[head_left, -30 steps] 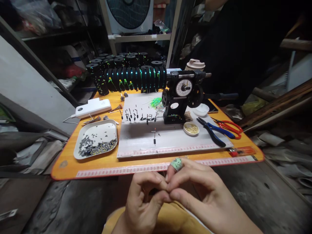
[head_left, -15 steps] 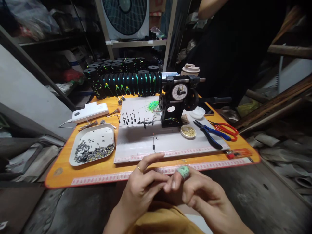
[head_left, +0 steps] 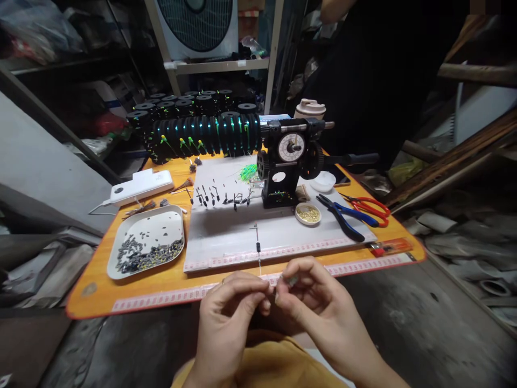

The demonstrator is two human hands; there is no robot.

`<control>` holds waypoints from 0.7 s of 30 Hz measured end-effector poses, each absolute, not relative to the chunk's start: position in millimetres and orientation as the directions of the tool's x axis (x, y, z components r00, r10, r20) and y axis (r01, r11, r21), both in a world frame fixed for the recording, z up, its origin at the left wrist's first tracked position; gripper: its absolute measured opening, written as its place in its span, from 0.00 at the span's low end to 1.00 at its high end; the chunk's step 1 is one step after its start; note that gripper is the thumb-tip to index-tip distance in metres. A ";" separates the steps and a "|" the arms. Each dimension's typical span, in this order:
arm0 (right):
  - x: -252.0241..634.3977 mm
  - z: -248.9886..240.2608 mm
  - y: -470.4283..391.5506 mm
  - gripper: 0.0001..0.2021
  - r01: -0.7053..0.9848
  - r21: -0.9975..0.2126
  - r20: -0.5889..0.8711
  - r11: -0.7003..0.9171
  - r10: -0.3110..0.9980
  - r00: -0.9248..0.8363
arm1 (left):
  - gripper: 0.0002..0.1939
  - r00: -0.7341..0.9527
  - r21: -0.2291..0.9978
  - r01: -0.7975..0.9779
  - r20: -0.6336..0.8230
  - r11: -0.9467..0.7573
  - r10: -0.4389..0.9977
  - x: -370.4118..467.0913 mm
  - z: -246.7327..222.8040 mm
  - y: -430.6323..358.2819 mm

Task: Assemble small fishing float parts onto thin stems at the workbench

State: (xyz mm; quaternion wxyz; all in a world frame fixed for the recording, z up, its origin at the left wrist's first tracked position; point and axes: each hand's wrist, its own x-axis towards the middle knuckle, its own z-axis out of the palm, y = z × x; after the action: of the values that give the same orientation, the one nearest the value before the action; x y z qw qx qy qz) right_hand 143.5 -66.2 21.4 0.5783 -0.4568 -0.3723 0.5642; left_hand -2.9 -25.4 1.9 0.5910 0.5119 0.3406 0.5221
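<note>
My left hand is closed in a pinch just in front of the table's near edge. My right hand pinches close beside it, thumb against forefinger. Whatever lies between the fingertips is too thin or small to make out. Beyond the hands, a small black cylindrical piece sits on a thin strand that runs down toward the fingers. Farther back on the white board, several similar black pieces lie or stand in a loose row.
A hand-cranked winder carries black spools of thread. On the left stands a white tray of small dark parts. To the right are a dish of gold bits, blue-handled pliers and red-handled scissors. A person stands behind.
My left forefinger was stretched out and has come down into a pinch. My right hand has turned, bringing its thumb and forefinger up to the left fingertips. The view has shifted slightly.
</note>
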 end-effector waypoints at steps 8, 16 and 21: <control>134.4 26.3 -67.5 0.15 -0.285 -0.954 -0.149 -0.095 0.974 0.173 | 0.08 0.107 0.916 -0.389 -0.064 0.101 0.992 2.0 1.6 -32.5; 133.3 25.6 -66.9 0.15 -0.277 -0.958 -0.130 -0.076 0.975 0.182 | 0.08 0.098 0.935 -0.346 0.122 -0.081 0.988 -1.7 -5.0 -34.1; 139.6 18.9 -62.1 0.17 -0.343 -0.932 -0.159 -0.122 0.984 0.081 | 0.26 0.244 0.832 -0.039 0.544 -0.553 0.803 -16.1 -3.6 -26.5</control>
State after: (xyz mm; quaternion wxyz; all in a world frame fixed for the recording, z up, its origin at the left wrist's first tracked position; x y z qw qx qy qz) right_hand 139.6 -62.1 18.9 0.5671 -0.4680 -0.3426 0.5848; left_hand -16.1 -26.5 -3.6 0.3832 0.6893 0.2771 0.5488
